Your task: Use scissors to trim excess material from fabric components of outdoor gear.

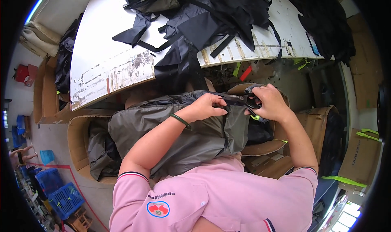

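In my right hand [269, 103] is a pair of black scissors [242, 98], fingers wrapped round the handles and blades pointing left. My left hand [203, 107] pinches the dark edge of a piece of cloth close to the blade tips; exactly what lies between its fingertips is partly hidden. Thin, slightly shiny grey-green fabric [150, 124] drapes over my lap and hangs below both hands. A green bangle circles my left wrist.
Ahead stands a worn white table [102, 44] heaped with black fabric pieces [220, 20] and straps. Cardboard boxes flank me: one on the left [77, 144] holding dark cloth, another on the right [311, 126]. Blue crates [65, 199] sit on the floor at far left.
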A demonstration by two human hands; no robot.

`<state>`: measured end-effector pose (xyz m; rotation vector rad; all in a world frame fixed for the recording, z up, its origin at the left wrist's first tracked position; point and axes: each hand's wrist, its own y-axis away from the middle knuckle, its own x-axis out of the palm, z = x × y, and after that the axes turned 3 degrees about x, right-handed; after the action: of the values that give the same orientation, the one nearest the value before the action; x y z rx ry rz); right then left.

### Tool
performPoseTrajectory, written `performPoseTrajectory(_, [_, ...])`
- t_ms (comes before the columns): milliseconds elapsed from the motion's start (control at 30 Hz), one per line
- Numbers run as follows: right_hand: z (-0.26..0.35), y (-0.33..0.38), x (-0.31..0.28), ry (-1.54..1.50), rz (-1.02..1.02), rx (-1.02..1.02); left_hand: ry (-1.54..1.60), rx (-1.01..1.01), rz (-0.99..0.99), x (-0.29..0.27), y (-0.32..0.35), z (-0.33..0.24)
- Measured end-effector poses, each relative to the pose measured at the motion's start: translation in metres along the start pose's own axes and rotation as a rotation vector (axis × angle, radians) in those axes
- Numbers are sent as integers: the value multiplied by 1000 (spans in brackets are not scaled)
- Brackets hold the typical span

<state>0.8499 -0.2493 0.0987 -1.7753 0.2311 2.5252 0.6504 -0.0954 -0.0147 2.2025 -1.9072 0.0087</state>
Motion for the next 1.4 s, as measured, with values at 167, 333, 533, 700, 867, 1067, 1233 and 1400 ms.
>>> performPoseTrajectory(167, [-11,8,-20,287,7,-114,16,-45,-5,0,3,0])
performPoseTrajectory(333, [-13,8,-20,318,8,-156,9,-9,8,2,3,1])
performPoseTrajectory(533, [-14,3,-16,323,2,-184,-35,8,23,1,3,0])
performPoseTrajectory(700, [-14,1,-15,326,-8,-202,-17,3,9,2,5,-1])
performPoseTrajectory(867, [-17,2,-13,317,15,-188,11,-8,-1,2,4,0])
performPoseTrajectory(1067, [-13,1,-18,309,60,-166,1,-7,2,3,4,0])
performPoseTrajectory(1233, [-11,0,-18,295,51,-175,2,-25,12,1,4,-1])
performPoseTrajectory(1400, [-13,0,-18,295,78,-159,42,-42,21,2,4,-2])
